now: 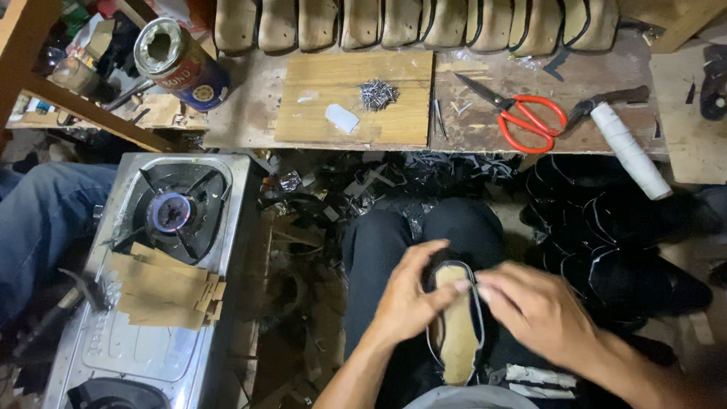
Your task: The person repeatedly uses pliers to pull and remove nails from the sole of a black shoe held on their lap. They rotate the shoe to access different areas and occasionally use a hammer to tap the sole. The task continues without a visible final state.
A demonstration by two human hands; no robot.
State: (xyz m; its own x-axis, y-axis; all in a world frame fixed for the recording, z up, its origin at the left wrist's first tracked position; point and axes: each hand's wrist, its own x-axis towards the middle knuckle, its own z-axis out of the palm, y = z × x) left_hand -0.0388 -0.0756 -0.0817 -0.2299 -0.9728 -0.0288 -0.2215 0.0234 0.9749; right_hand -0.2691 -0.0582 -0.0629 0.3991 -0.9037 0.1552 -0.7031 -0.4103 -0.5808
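Shoe on its last (457, 322), sole side up, lies on the person's lap at the lower centre of the frame, between both hands.
The left hand (409, 297) is closed around the shoe's side; the right hand (539, 309) is blurred, its fingers bent at the upper's edge, and I cannot tell whether they pinch it. To do it well, I think the black upper must be pulled evenly over the tan insole. At upper left, an open tin can (179, 62) lies tilted; its inside looks crusted, the contents are unclear. Loose nails (376, 94) lie on the bench (250, 113).
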